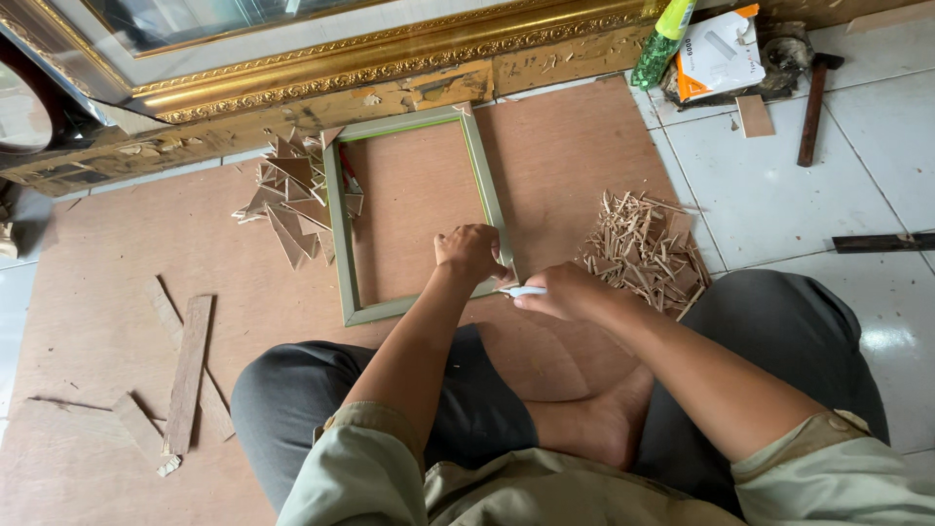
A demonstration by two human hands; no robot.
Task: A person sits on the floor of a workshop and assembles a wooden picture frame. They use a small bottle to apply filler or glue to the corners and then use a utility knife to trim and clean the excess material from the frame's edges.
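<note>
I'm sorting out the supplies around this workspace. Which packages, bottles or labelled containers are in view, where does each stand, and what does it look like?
Card package: top right, on the white tile floor past the board's edge; flat, white with orange edges, print too small to tell.
Bottle: just left of the card package, leaning; green body, yellow-green cap end, cut off by the picture's top edge.
No signs or screens show.

A rectangular grey-green wooden picture frame (341,224) lies flat and empty on the brown board floor, its long sides running away from the person. A small white slender tool (524,291) lies level, tip touching the frame's near right corner.
</note>
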